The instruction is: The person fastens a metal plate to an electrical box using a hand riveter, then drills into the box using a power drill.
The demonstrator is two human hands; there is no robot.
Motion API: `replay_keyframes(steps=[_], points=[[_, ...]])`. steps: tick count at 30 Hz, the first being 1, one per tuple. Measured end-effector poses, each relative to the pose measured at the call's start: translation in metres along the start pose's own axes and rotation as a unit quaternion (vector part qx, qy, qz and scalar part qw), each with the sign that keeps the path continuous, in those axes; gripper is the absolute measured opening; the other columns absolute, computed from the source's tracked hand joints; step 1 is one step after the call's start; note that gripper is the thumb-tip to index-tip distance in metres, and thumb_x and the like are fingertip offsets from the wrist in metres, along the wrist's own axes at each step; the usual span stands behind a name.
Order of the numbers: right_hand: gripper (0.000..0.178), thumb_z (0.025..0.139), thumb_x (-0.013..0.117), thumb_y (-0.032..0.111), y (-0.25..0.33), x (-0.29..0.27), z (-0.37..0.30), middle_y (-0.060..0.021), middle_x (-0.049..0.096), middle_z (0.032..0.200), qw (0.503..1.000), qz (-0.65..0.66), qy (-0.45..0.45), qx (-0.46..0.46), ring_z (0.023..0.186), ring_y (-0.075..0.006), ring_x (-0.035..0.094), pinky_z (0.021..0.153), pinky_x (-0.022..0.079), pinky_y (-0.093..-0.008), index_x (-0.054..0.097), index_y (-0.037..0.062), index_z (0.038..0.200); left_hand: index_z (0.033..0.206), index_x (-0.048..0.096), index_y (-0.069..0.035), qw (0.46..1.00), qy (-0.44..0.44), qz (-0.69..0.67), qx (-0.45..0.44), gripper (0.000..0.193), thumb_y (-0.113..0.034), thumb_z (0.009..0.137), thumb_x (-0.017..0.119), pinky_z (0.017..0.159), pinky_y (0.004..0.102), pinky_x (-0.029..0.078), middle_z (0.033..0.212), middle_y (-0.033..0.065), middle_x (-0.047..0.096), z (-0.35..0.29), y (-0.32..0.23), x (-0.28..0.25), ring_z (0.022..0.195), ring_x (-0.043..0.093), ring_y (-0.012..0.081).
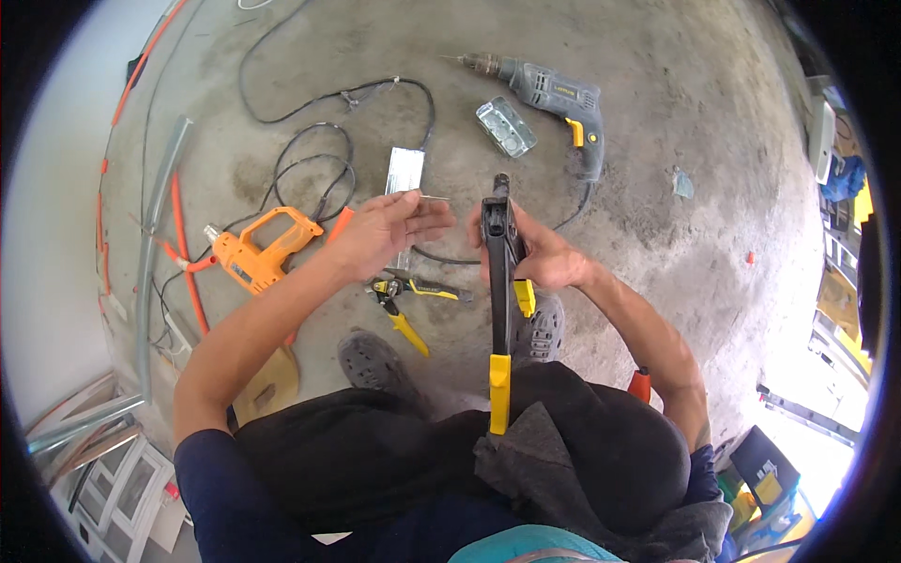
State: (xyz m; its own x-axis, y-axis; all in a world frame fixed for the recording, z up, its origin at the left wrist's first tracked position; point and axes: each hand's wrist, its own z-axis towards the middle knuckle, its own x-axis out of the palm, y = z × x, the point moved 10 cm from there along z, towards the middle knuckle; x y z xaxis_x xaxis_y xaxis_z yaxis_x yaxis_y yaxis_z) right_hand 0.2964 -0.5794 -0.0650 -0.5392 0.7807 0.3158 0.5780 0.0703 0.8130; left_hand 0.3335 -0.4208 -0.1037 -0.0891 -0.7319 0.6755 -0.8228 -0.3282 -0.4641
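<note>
My right hand [544,253] is wrapped round a black hand riveter [500,291] with yellow grip ends, held upright in front of my knees. Between the thumb and fingers of my left hand [389,230] is a thin metal pin [434,197], pointing right toward the tool. A gap separates the two hands. Beneath the left hand lies a shiny metal strip [404,171], partly covered by it. Aviation snips [405,314] with yellow and black handles rest on the floor just below that hand.
A grey corded drill [554,94] and a small clear case [507,127] lie farther off on the concrete floor [676,253]. To the left are an orange heat gun [263,249], a looped black cable [314,155] and a grey pipe [155,253]. My shoes [373,359] are close by.
</note>
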Motion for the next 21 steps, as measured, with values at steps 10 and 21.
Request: replay_keyframes(steps=[10, 21], points=[[0.063, 0.077, 0.073, -0.016, 0.069, 0.008, -0.003, -0.0043, 0.061, 0.112, 0.957, 0.152, 0.027, -0.246, 0.096, -0.0166, 0.064, 0.087, 0.056, -0.0347, 0.049, 0.0087, 0.130, 0.114, 0.057, 0.000, 0.999, -0.025, 0.028, 0.026, 0.030, -0.028, 0.110, 0.047, 0.097, 0.0390, 0.055, 0.109, 0.0093, 0.066, 0.034, 0.040, 0.059, 0.103, 0.066, 0.0219], [0.046, 0.088, 0.075, -0.001, 0.092, 0.010, -0.011, 0.0033, 0.048, 0.093, 0.956, 0.193, 0.032, -0.216, 0.087, -0.0091, 0.051, 0.076, 0.043, -0.0273, 0.049, 0.0085, 0.124, 0.107, 0.061, -0.011, 0.996, -0.087, 0.024, 0.002, 0.023, -0.031, 0.108, 0.049, 0.074, 0.0295, 0.055, 0.101, -0.0003, 0.065, 0.023, 0.044, 0.098, 0.086, 0.064, 0.0098]])
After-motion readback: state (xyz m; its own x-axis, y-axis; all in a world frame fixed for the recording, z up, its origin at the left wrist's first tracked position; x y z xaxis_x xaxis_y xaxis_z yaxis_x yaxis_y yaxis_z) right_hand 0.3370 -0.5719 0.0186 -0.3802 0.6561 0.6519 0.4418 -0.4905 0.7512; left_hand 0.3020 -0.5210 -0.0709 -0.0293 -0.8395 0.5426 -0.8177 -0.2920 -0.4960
